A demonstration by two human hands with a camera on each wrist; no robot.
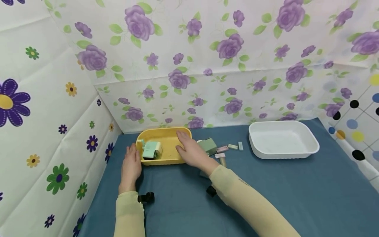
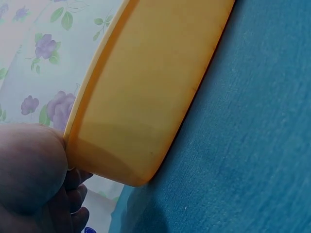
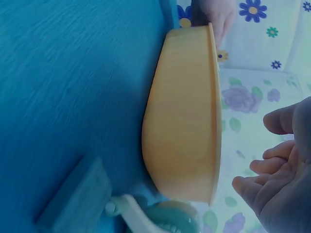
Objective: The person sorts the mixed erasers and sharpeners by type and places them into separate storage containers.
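Observation:
A yellow tray stands near the back wall, with a mint-green and cream boxy item in its left end. My left hand rests against the tray's left end, fingers pointing forward along it. In the left wrist view the thumb side of the left hand touches the rim, fingertips showing below. My right hand reaches over the tray's right end with fingers extended and nothing held. The right wrist view shows the right hand beside the rim, a gap between them.
Right of the tray lie a green box and several small blocks, including a pink block and a light blue block. A white tray stands at the back right. Floral sheets form the back and side walls around the blue cloth.

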